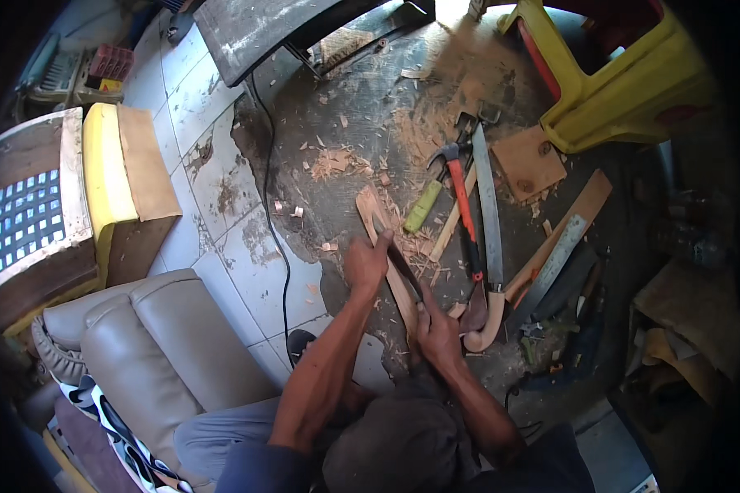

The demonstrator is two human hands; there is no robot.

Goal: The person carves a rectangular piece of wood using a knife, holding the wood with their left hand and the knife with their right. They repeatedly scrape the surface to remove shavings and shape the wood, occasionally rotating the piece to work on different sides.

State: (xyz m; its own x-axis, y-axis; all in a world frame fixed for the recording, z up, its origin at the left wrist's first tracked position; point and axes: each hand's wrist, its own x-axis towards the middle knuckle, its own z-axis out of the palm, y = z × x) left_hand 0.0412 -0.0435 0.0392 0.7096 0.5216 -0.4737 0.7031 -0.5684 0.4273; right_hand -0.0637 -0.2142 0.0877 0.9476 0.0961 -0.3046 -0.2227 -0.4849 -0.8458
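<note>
A long pale piece of wood slants up from my lap, its far end on the floor. Along it lies a dark, narrow, blade-like tool, held at both ends. My left hand is closed round its far end, the thumb toward the wood. Nearer my body, my right hand wraps the other end, so the handle is hidden. Exactly what kind of tool this is does not show. To the right of the wood lie a claw hammer with an orange handle and a machete with a hooked wooden handle.
Wood shavings litter the dark floor. A green-handled tool, a square board and a plank lie to the right. At the upper right stands a yellow plastic stool. A black cable runs left of my arms, beside a beige padded seat.
</note>
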